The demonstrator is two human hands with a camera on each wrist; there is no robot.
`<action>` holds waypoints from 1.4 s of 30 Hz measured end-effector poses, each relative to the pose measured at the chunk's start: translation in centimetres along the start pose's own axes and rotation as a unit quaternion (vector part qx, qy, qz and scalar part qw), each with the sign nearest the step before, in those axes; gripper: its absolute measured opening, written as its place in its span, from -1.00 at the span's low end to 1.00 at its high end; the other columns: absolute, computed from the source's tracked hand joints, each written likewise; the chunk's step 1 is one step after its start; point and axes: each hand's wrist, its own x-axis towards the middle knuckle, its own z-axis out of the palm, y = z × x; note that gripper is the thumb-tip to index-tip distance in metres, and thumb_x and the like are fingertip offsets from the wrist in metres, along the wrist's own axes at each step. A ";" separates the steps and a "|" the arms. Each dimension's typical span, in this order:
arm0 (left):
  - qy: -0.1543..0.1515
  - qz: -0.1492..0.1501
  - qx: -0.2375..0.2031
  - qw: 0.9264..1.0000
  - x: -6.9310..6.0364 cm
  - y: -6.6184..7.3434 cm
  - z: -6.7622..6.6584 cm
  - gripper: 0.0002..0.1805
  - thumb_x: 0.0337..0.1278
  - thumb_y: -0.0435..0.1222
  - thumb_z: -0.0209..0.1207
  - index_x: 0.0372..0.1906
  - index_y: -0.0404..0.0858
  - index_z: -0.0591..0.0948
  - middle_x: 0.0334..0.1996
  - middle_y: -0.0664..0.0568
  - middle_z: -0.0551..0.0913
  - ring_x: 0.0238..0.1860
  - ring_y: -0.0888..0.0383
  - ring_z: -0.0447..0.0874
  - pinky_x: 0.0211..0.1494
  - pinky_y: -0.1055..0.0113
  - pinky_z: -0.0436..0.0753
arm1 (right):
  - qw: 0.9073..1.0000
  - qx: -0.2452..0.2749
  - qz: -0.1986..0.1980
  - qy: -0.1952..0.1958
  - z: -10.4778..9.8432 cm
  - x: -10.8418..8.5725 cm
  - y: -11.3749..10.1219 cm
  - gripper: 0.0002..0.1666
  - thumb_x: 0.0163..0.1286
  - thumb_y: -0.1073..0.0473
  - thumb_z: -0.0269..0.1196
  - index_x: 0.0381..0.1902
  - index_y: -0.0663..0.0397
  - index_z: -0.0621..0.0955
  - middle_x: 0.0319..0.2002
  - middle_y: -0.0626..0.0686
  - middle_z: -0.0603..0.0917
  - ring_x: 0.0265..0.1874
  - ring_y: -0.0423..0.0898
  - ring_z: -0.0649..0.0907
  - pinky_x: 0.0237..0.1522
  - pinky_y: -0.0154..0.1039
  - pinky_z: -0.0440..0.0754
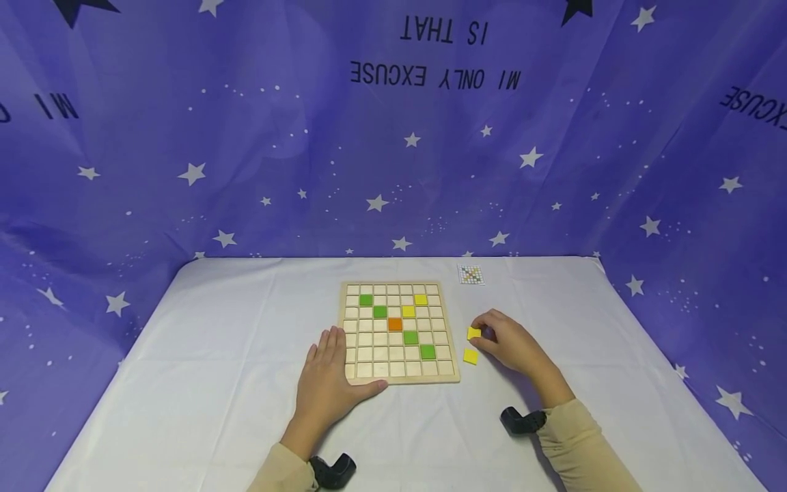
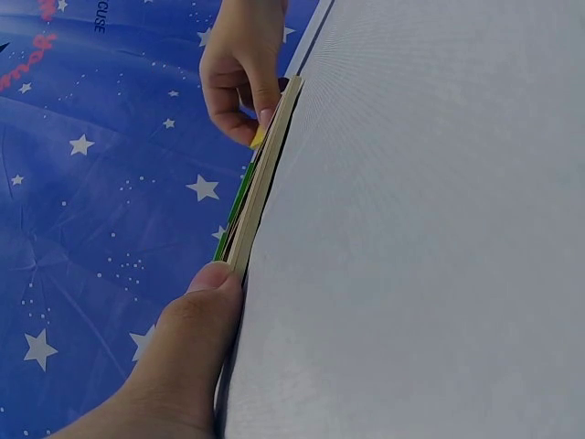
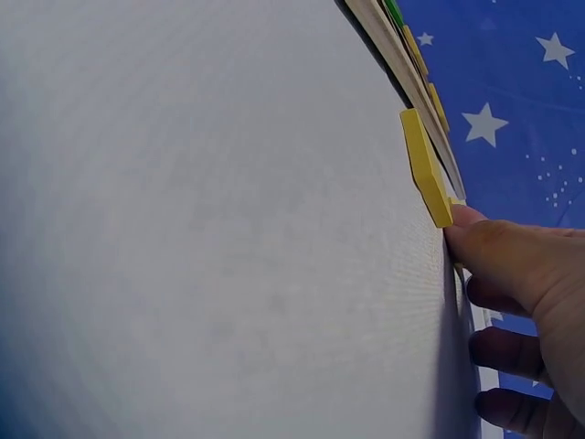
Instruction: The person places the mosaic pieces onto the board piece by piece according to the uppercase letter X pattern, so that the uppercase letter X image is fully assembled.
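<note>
A square wooden grid board (image 1: 401,381) lies on the white table. Several green tiles (image 1: 410,337), one orange tile (image 1: 395,324) and two yellow tiles (image 1: 421,299) sit in its cells. My left hand (image 1: 326,383) rests at the board's near left corner, fingers straight along the left side and thumb on the front edge. Right of the board, my right hand (image 1: 507,344) pinches a yellow tile (image 1: 473,333) between thumb and fingers. Just in front of it another yellow tile (image 1: 470,357) lies flat on the cloth; it also shows large in the right wrist view (image 3: 425,169).
A small printed card with a coloured grid (image 1: 471,275) lies beyond the board's far right corner. White cloth (image 1: 233,355) covers the table. A purple star-patterned curtain (image 1: 277,171) stands behind and at both sides. Each wrist carries a black device (image 1: 521,421).
</note>
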 end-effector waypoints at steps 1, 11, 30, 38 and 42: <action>-0.002 -0.002 0.001 1.000 0.0 0.0 0.0 0.49 -0.38 0.60 0.18 0.53 -0.40 0.12 0.55 -0.23 0.12 0.59 -0.15 0.02 0.59 -0.10 0.11 | 1.000 0.008 0.001 0.000 0.0 0.0 0.0 -0.72 0.29 0.04 0.40 -0.08 -0.08 0.64 -0.10 -0.09 0.65 -0.19 -0.15 0.58 -0.07 -0.10 0.59; -0.012 -0.007 0.003 1.000 0.1 0.0 0.0 0.49 -0.37 0.60 0.17 0.54 -0.39 0.09 0.57 -0.21 0.08 0.60 -0.14 -0.02 0.60 -0.09 0.08 | 0.997 0.077 0.016 0.002 0.1 0.2 0.1 -0.74 0.26 0.16 0.42 -0.09 -0.14 0.66 -0.31 -0.13 0.64 -0.38 -0.17 0.51 -0.30 -0.29 0.51; -0.013 -0.012 0.002 1.000 0.1 0.3 0.0 0.49 -0.38 0.60 0.18 0.54 -0.39 0.09 0.57 -0.21 0.09 0.60 -0.14 -0.02 0.60 -0.09 0.08 | 0.974 0.223 0.033 0.017 2.4 2.4 -6.6 -0.75 0.25 0.14 0.43 -0.10 -0.13 0.71 -0.32 -0.08 0.67 -0.47 -0.15 0.56 -0.52 -0.33 0.54; -0.018 -0.010 0.011 1.000 0.1 0.2 -0.3 0.50 -0.38 0.62 0.15 0.54 -0.39 0.09 0.56 -0.21 0.09 0.59 -0.15 0.01 0.59 -0.11 0.11 | 0.981 0.193 -0.023 -0.004 5.0 4.0 -11.6 -0.76 0.29 0.09 0.40 -0.08 -0.17 0.72 -0.38 -0.24 0.64 -0.43 -0.25 0.58 -0.33 -0.36 0.57; -0.026 -0.010 0.008 1.000 0.1 0.2 -0.4 0.50 -0.36 0.62 0.13 0.55 -0.39 0.07 0.57 -0.20 0.07 0.60 -0.13 -0.02 0.60 -0.11 0.09 | 0.986 0.164 -0.039 -0.012 6.0 4.4 -13.5 -0.77 0.29 0.06 0.40 -0.08 -0.17 0.72 -0.39 -0.27 0.64 -0.39 -0.30 0.59 -0.25 -0.35 0.58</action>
